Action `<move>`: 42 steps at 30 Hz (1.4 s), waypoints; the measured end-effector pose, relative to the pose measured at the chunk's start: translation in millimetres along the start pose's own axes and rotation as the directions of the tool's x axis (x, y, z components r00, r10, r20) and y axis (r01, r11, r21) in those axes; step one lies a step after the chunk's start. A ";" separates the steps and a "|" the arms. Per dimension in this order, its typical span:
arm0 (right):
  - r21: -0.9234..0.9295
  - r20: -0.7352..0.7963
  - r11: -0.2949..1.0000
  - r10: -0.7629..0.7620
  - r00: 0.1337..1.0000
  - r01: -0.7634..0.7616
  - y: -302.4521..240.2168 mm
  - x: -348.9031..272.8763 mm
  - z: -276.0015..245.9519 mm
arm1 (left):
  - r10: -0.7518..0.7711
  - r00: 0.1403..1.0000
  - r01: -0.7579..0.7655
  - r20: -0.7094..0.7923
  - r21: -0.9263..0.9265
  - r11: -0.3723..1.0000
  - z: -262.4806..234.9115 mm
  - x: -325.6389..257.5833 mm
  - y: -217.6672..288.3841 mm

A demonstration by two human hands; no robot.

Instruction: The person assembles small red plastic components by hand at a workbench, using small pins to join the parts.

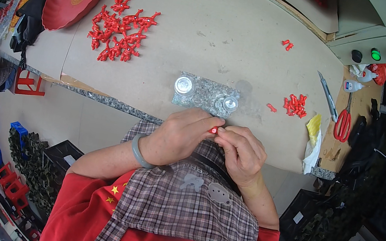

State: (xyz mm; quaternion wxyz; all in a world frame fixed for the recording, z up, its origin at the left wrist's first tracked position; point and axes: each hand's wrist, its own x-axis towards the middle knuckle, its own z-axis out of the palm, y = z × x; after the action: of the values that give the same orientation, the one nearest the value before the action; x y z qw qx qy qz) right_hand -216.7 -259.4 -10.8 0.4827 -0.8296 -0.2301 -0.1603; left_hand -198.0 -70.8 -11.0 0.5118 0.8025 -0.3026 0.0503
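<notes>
A small, glossy red piece with a pale spot on its end is pinched between the fingers of the left hand and right hand, both closed on it at the near edge of the tabletop. The fingertips cover most of it, so its full shape cannot be told. Just beyond sit two clear round containers on one speckled slab. Toward the right edge lie one knife and one pair of red-handled scissors; near the far left corner stands one red scalloped dish, beside a pile of red figures too tangled to count.
</notes>
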 end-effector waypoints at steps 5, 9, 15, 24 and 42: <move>-0.005 -0.001 1.000 0.001 1.000 -0.001 -1.2 1.3 -0.9 | -0.017 1.000 0.017 0.019 0.004 1.000 -0.7 0.3 0.4; 0.009 0.009 1.000 0.025 1.000 -0.025 -3.3 4.1 -5.7 | -0.001 1.000 0.001 -0.001 -0.030 1.000 -0.7 1.5 -0.6; 0.062 0.004 0.994 0.090 0.996 -0.090 -3.2 6.7 -8.2 | -0.111 0.990 0.117 0.081 -0.070 0.991 -7.2 3.7 3.7; 0.203 0.026 0.949 0.240 0.970 -0.240 -2.4 9.1 -10.1 | -0.293 0.943 0.327 0.157 -0.287 0.901 -8.8 -0.4 -0.2; 0.149 0.026 0.952 0.265 0.964 -0.266 -8.7 3.1 -8.4 | -0.247 0.959 0.275 0.140 -0.249 0.928 -12.1 5.3 4.8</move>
State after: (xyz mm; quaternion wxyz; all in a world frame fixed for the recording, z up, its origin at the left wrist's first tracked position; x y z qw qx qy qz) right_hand -219.2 -262.4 1.1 0.5609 -0.8144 -0.1293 -0.0738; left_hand -193.4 -64.2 0.5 0.6002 0.7611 -0.2237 -0.1020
